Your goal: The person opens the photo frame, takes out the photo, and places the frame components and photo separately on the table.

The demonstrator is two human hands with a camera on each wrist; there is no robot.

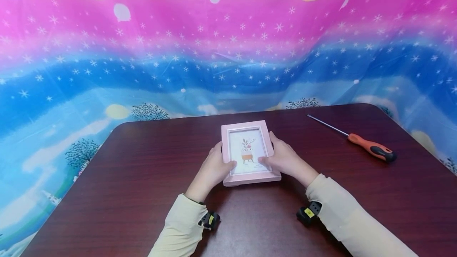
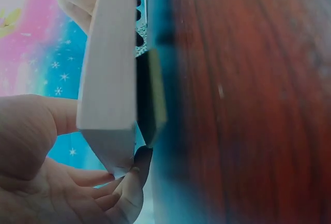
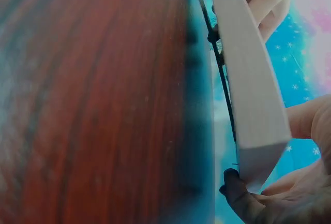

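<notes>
A pink picture frame (image 1: 251, 178) with a silver inner border surrounds a print of a potted plant. Both hands grip it by its sides, above the table. The left hand (image 1: 214, 164) has its thumb on the front, at the lower left, and its fingers curl behind. On the opposite side, the right hand (image 1: 285, 158) also lays its thumb on the front. From below, the left wrist view shows the frame's edge (image 2: 111, 79) and a dark flap (image 2: 155, 100) standing out from its back. The same edge (image 3: 253, 79) appears in the right wrist view, fingertips (image 3: 238, 188) tucked under it.
A screwdriver (image 1: 371, 146) with an orange and black handle lies on the right of the dark red-brown table (image 1: 160, 142), its tip towards the back. Behind the table hangs a pink and blue cloth (image 1: 221, 50) with snowflakes.
</notes>
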